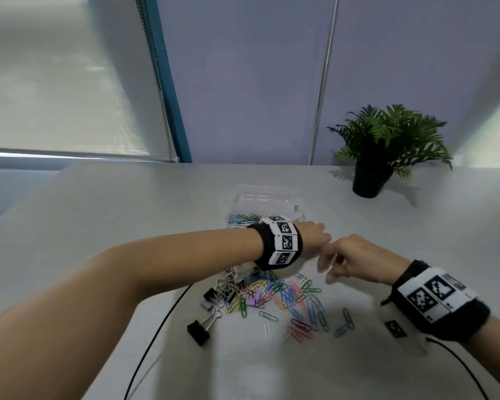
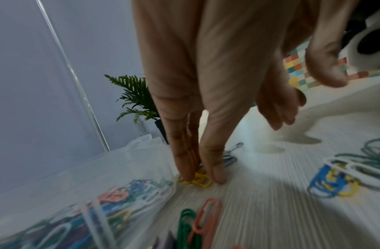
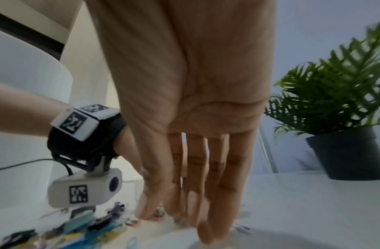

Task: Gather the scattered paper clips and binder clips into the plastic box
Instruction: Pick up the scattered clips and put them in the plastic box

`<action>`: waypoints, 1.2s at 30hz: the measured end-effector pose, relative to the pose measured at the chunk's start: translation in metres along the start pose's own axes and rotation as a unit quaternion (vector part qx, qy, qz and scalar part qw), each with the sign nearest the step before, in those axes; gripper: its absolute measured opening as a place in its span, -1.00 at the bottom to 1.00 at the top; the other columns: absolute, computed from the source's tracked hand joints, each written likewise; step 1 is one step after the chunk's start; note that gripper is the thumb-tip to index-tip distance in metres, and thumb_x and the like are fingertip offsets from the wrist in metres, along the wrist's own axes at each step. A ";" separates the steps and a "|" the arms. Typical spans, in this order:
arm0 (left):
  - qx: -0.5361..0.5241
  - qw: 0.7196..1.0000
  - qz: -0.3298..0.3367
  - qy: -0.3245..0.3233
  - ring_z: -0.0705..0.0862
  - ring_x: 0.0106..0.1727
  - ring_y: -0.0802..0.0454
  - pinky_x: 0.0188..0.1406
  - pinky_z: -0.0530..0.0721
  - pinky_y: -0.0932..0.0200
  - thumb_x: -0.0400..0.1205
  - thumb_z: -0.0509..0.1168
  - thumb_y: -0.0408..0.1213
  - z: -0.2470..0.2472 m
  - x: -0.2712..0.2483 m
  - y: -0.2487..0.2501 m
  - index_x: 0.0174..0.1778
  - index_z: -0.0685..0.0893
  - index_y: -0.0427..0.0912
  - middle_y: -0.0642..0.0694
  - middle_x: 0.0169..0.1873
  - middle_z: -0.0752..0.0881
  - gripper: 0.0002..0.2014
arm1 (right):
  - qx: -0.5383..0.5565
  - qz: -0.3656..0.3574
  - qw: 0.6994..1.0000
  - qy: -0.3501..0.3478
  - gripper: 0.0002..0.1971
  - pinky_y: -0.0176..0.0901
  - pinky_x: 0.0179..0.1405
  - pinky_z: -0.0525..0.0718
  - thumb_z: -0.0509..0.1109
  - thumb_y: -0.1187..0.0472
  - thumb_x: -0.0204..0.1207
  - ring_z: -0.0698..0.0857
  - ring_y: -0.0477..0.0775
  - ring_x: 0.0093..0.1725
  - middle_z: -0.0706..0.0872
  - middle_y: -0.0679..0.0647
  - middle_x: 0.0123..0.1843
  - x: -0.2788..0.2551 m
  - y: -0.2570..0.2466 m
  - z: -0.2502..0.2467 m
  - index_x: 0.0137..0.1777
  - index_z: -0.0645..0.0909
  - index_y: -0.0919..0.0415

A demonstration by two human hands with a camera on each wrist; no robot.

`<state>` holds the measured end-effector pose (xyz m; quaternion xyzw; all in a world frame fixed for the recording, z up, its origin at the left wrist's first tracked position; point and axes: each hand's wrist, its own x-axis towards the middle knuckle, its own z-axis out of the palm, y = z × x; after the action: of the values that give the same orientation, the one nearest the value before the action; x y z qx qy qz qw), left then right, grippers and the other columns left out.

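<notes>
The clear plastic box stands mid-table with several coloured paper clips in it. My left arm reaches across, and my left hand is down at the table just right of the box. In the left wrist view my left hand pinches yellow paper clips between thumb and fingertips, beside the box wall. My right hand hovers close to the left one, fingers hanging straight and holding nothing. A pile of coloured paper clips and small binder clips lies nearer me, with a black binder clip at its front left.
A potted fern stands at the back right of the white table. A black cable runs from my left wrist towards the front edge. Green and orange clips lie by the box corner.
</notes>
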<state>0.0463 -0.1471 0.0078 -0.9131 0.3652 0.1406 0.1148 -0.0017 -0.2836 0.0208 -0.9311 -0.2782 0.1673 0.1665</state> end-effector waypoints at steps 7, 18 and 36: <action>0.003 0.999 0.032 -0.012 0.69 0.07 -0.23 -0.03 0.56 0.09 0.57 0.23 -0.40 0.010 -0.011 -0.006 0.06 0.70 -0.33 -0.35 0.02 0.74 -0.79 | -0.082 0.038 0.995 -0.051 -0.33 -0.13 -0.02 0.46 0.50 -0.09 0.34 0.43 -0.03 -0.03 0.37 -0.06 0.06 -0.006 0.008 0.027 0.39 0.33 0.07; -0.095 0.995 0.024 -0.022 0.63 0.07 -0.21 -0.04 0.51 0.06 0.54 0.33 -0.37 0.030 -0.052 -0.023 0.12 0.55 -0.37 -0.36 0.04 0.69 -0.74 | -0.036 -0.064 0.997 -0.039 -0.74 -0.20 -0.30 0.42 0.35 0.31 0.39 0.52 -0.32 -0.37 0.54 -0.22 -0.43 0.020 -0.024 0.041 -0.36 0.40 -0.06; -0.138 0.989 0.009 0.050 0.62 0.12 -0.13 0.02 0.45 0.20 0.59 0.27 -0.41 0.029 -0.069 -0.034 0.15 0.59 -0.30 -0.25 0.11 0.66 -0.78 | 0.295 -0.007 0.951 0.095 -0.86 -0.32 -0.49 0.69 0.45 0.44 0.42 0.71 -0.07 -0.40 0.72 0.16 -0.35 0.062 -0.015 -0.035 -0.27 0.63 0.22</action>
<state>0.0173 -0.0700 0.0077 -0.9229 0.3556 0.1444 -0.0318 0.0545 -0.2434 0.0440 -0.8503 -0.2056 0.1519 0.4600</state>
